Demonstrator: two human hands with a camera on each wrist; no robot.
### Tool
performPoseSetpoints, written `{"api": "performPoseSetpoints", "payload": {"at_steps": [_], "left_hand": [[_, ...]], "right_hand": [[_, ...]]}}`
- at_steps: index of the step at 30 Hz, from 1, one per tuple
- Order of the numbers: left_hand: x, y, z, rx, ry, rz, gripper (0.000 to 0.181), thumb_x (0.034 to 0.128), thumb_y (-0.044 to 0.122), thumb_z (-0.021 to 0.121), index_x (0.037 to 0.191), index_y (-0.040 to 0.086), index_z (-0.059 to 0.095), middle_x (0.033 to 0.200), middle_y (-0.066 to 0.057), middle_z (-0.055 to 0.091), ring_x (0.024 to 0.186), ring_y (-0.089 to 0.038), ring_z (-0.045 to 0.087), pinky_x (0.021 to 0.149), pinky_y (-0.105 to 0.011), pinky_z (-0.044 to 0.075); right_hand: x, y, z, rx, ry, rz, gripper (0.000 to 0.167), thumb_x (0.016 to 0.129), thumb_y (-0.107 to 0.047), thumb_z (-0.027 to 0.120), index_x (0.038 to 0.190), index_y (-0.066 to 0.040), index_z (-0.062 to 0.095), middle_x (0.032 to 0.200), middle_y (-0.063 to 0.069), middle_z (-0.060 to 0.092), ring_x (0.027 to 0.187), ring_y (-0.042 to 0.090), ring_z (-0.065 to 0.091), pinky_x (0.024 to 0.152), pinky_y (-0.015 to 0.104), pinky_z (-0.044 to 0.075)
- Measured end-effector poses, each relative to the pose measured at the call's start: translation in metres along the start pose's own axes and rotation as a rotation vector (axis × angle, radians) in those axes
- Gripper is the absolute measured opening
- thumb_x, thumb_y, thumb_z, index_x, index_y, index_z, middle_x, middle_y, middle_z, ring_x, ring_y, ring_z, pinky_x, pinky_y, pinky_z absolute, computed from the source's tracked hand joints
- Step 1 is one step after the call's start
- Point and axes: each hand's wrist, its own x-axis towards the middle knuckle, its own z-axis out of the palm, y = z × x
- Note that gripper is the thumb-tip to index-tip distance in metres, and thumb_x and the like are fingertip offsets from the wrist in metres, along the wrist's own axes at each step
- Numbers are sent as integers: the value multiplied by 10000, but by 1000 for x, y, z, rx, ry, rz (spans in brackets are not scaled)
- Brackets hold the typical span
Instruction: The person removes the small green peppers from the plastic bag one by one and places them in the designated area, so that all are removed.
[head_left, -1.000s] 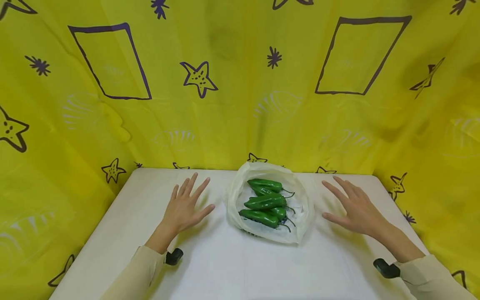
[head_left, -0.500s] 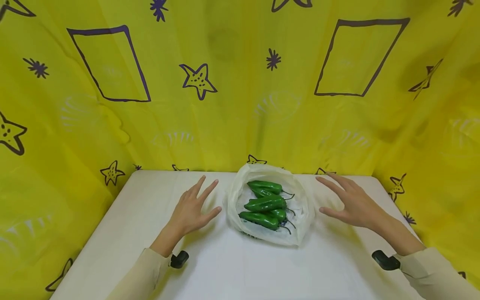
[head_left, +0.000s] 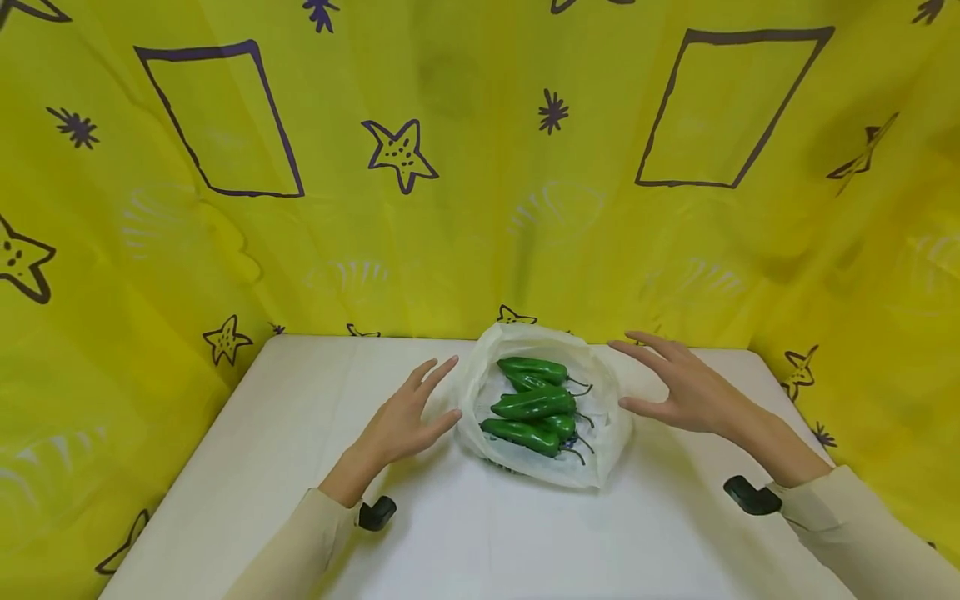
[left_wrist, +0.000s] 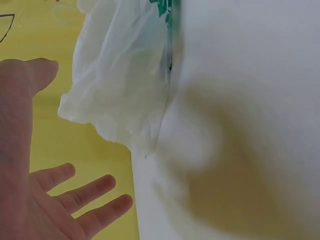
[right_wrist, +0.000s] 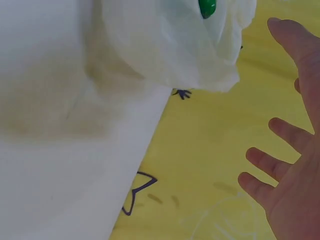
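A thin white plastic bag (head_left: 600, 462) lies with its mouth spread wide near the table's far edge. Several glossy green peppers (head_left: 534, 403) with curved stems lie inside it, pointing mostly left. On the bag's left side is my left hand (head_left: 397, 425), fingers spread and apart from it. To the right, my right hand (head_left: 693, 392) hovers beside the rim with fingers extended, holding nothing. The left wrist view shows the bag's crinkled side (left_wrist: 120, 75) and green print. In the right wrist view one pepper tip (right_wrist: 207, 7) peeks over the bag (right_wrist: 170, 45).
A white table (head_left: 487, 542) runs under everything. Yellow curtains (head_left: 465, 217) with drawn starfish and frames rise right behind its far edge and along both sides. Small black devices (head_left: 377, 513) sit at both wrists.
Both hands have moved inward towards the bag, the left one rightward and the right one leftward. The bag and the peppers stay where they were.
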Motion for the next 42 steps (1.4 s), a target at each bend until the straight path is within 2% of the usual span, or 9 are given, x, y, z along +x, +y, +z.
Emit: {"api": "performPoseSetpoints", "payload": {"at_steps": [5, 11, 15, 20, 25, 29, 35, 42], "left_hand": [[5, 5, 5, -56, -20, 26, 790, 979, 458, 661, 1629, 424, 212, 1610, -125, 360, 1277, -392, 568, 986, -620, 481], [10, 6, 10, -127, -31, 46, 795, 983, 397, 678, 1636, 381, 225, 1573, -81, 426, 1124, -324, 643, 907, -491, 535], [15, 8, 12, -162, -8, 78, 781, 978, 357, 695, 1633, 317, 272, 1528, -140, 479, 1054, -323, 659, 836, -443, 549], [18, 12, 15, -219, 30, 122, 735, 955, 248, 730, 1597, 189, 375, 1419, -198, 550, 939, -329, 675, 802, -472, 556], [20, 15, 21, -274, 64, 114, 678, 913, 129, 762, 1529, 132, 479, 1250, -178, 620, 843, -277, 682, 787, -490, 563], [22, 19, 23, -293, 72, 91, 625, 886, 87, 782, 1466, 108, 550, 1148, -145, 642, 804, -239, 687, 762, -428, 576], [21, 24, 25, -317, 46, 39, 563, 873, 79, 799, 1402, 109, 607, 1126, -116, 644, 821, -209, 675, 693, -255, 532], [19, 21, 27, -337, 46, 0, 553, 860, 44, 806, 1381, 97, 626, 1127, -114, 646, 840, -209, 674, 681, -245, 528]], "right_hand": [[16, -9, 0, 38, -49, -21, 757, 893, -383, 804, 1543, -198, 461, 1529, 194, 455, 1373, 454, 428, 1053, 706, 346], [33, -18, 2, 68, -77, -79, 743, 900, -359, 803, 1535, -160, 473, 1509, 168, 492, 1351, 428, 462, 1046, 670, 385], [44, -23, 0, 87, -77, -113, 734, 886, -316, 822, 1519, -147, 493, 1483, 144, 523, 1323, 413, 486, 1031, 654, 408], [58, -28, 2, 116, -130, -101, 713, 902, -335, 805, 1524, -187, 489, 1489, 120, 524, 1328, 405, 483, 1033, 649, 416], [70, -32, 9, 151, -201, -95, 689, 933, -338, 771, 1536, -186, 475, 1506, 122, 513, 1355, 398, 472, 1059, 645, 400], [80, -36, 17, 185, -247, -89, 707, 920, -288, 788, 1541, -173, 469, 1524, 107, 507, 1377, 376, 469, 1090, 631, 384], [92, -42, 31, 280, -346, -81, 732, 914, -246, 798, 1550, -140, 451, 1555, 106, 477, 1403, 371, 458, 1105, 621, 380], [104, -44, 49, 324, -479, -100, 688, 924, -186, 785, 1529, -116, 465, 1481, 162, 527, 1330, 382, 517, 1072, 586, 428]]}}
